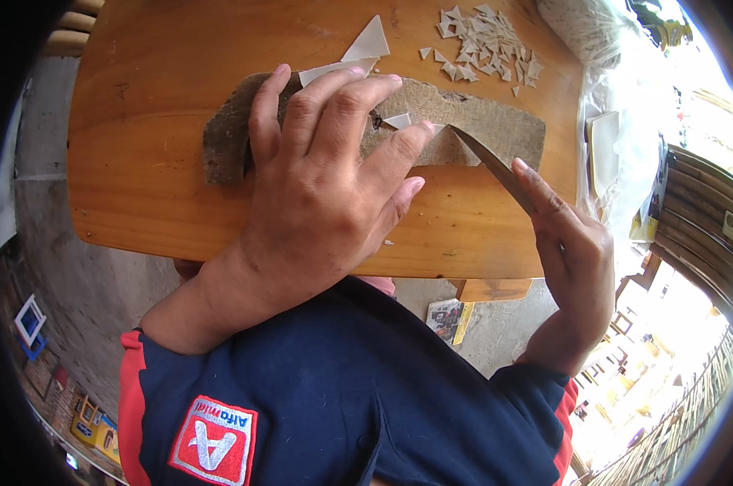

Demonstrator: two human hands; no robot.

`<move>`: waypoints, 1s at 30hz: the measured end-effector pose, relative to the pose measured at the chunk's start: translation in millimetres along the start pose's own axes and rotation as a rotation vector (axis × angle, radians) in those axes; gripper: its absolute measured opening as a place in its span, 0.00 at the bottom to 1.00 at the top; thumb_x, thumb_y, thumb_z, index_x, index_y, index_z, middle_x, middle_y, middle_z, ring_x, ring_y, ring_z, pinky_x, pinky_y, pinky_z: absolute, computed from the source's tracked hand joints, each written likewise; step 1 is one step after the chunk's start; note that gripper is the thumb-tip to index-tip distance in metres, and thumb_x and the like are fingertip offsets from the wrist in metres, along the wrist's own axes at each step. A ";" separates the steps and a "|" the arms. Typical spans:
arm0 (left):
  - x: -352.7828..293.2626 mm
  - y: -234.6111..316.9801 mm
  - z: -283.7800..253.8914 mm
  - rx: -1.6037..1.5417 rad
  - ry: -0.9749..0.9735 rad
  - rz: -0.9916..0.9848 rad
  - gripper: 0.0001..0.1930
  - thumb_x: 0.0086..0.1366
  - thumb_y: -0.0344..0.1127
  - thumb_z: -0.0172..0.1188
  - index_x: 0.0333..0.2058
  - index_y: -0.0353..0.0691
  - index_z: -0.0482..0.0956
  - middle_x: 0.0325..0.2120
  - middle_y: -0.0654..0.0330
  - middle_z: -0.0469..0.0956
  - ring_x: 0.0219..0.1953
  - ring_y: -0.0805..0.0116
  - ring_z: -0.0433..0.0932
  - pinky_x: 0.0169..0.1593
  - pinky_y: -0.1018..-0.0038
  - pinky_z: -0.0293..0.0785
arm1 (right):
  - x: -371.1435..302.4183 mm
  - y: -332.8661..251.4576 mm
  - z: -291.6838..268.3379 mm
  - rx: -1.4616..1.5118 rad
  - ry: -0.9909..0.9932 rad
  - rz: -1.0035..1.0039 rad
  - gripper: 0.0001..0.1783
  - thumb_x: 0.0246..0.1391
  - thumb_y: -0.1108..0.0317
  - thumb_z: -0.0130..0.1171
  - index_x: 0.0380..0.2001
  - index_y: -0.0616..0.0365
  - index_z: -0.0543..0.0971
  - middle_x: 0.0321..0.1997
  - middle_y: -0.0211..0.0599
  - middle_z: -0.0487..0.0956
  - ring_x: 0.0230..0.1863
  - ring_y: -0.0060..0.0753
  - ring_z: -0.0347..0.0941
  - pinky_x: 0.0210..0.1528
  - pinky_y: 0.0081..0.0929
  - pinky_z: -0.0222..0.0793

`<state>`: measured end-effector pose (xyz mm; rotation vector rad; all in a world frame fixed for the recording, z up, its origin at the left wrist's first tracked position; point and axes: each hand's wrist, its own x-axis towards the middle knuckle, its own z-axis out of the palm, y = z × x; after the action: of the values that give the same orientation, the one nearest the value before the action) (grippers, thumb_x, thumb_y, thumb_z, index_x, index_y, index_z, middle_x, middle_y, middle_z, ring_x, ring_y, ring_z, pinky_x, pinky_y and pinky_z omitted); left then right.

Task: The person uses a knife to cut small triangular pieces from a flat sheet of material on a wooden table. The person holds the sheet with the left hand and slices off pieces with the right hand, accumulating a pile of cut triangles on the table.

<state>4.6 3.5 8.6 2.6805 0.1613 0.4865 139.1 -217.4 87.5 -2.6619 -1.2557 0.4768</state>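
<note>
A worn wooden board (500,121) lies on the orange-brown table. My left hand (309,182) rests over it with fingers spread, the index fingertip pressing at a thin white piece on the board. Beside that fingertip shows a small white triangular piece (397,121). My right hand (577,251) grips a knife (496,166) with a dark, narrow blade; the handle is hidden in the palm. The knife's tip touches the board just right of my left index finger. Beyond my left fingers, a larger white triangular piece (368,42) overlaps another white strip (334,71) at the board's far edge.
Many small white cut pieces (492,44) are heaped at the table's far right. Clear plastic (626,162) hangs along the right edge, with a pale flat stack (603,154) in it. The table's near edge (463,267) curves close to my body.
</note>
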 end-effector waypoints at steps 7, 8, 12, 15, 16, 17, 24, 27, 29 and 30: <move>-2.5 -0.7 0.0 -0.013 0.013 0.011 0.19 0.59 0.42 0.68 0.51 0.53 0.83 0.59 0.57 0.72 0.63 0.53 0.67 0.69 0.45 0.51 | -2.2 -7.3 3.8 0.074 0.070 0.018 0.32 0.53 0.87 0.56 0.61 0.54 0.80 0.37 0.45 0.85 0.28 0.28 0.77 0.39 0.26 0.74; -3.1 -1.0 0.8 -0.010 0.020 0.022 0.19 0.59 0.42 0.68 0.51 0.53 0.83 0.59 0.57 0.71 0.63 0.53 0.67 0.69 0.45 0.51 | -1.5 -8.7 5.2 0.089 0.079 0.012 0.32 0.53 0.87 0.56 0.61 0.54 0.80 0.38 0.45 0.86 0.29 0.28 0.77 0.39 0.26 0.74; -4.8 1.8 1.8 0.009 0.024 0.034 0.19 0.58 0.41 0.68 0.50 0.54 0.84 0.60 0.56 0.71 0.63 0.52 0.67 0.68 0.44 0.52 | -1.6 -11.0 19.2 0.149 0.150 -0.015 0.36 0.50 0.85 0.58 0.61 0.42 0.80 0.26 0.39 0.75 0.22 0.30 0.72 0.31 0.35 0.70; -8.0 4.8 2.9 0.013 0.034 0.031 0.20 0.58 0.41 0.69 0.51 0.55 0.84 0.60 0.55 0.70 0.63 0.52 0.67 0.68 0.44 0.52 | -4.6 -16.8 18.1 0.132 0.104 -0.015 0.35 0.51 0.87 0.57 0.62 0.47 0.80 0.31 0.43 0.80 0.27 0.30 0.76 0.35 0.30 0.72; -8.0 5.1 2.2 0.014 0.029 0.029 0.20 0.58 0.41 0.69 0.51 0.55 0.84 0.60 0.56 0.70 0.63 0.52 0.67 0.68 0.44 0.52 | -4.7 -18.0 17.9 0.136 0.083 -0.009 0.34 0.52 0.87 0.56 0.62 0.50 0.80 0.34 0.44 0.82 0.29 0.30 0.78 0.37 0.28 0.73; -8.0 5.2 1.8 0.015 0.024 0.027 0.20 0.58 0.41 0.69 0.51 0.55 0.84 0.60 0.56 0.70 0.63 0.52 0.67 0.68 0.44 0.51 | -4.7 -19.3 17.9 0.139 0.064 -0.004 0.33 0.52 0.88 0.55 0.62 0.53 0.79 0.37 0.46 0.85 0.31 0.30 0.79 0.39 0.26 0.74; -7.7 3.9 2.2 0.015 0.038 0.029 0.19 0.58 0.41 0.69 0.50 0.54 0.84 0.60 0.56 0.71 0.63 0.53 0.67 0.69 0.44 0.51 | -5.9 -26.9 24.9 0.143 0.081 0.015 0.35 0.53 0.88 0.55 0.63 0.50 0.79 0.29 0.42 0.80 0.27 0.30 0.75 0.37 0.25 0.73; -8.8 4.0 1.9 0.021 0.040 0.031 0.19 0.58 0.41 0.69 0.50 0.54 0.84 0.60 0.56 0.71 0.63 0.53 0.67 0.69 0.44 0.51 | -9.4 -34.6 27.8 0.077 0.097 0.029 0.35 0.53 0.88 0.55 0.63 0.47 0.79 0.26 0.41 0.77 0.25 0.30 0.74 0.35 0.25 0.72; -8.9 4.3 1.8 0.028 0.041 0.028 0.19 0.58 0.41 0.69 0.50 0.53 0.84 0.60 0.56 0.71 0.63 0.52 0.67 0.69 0.44 0.51 | -10.0 -39.9 28.2 0.037 0.094 0.040 0.35 0.54 0.88 0.55 0.63 0.46 0.79 0.24 0.41 0.75 0.24 0.30 0.73 0.33 0.25 0.71; -8.5 4.2 1.8 0.028 0.039 0.029 0.19 0.58 0.41 0.69 0.49 0.53 0.84 0.60 0.55 0.71 0.63 0.52 0.67 0.69 0.44 0.51 | -9.8 -43.0 26.5 0.020 0.086 0.050 0.35 0.54 0.87 0.55 0.63 0.46 0.79 0.24 0.41 0.75 0.24 0.31 0.73 0.32 0.25 0.71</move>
<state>-2.6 -2.5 6.1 2.7057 0.1418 0.5491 92.9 -197.5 76.7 -2.6723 -1.1564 0.3748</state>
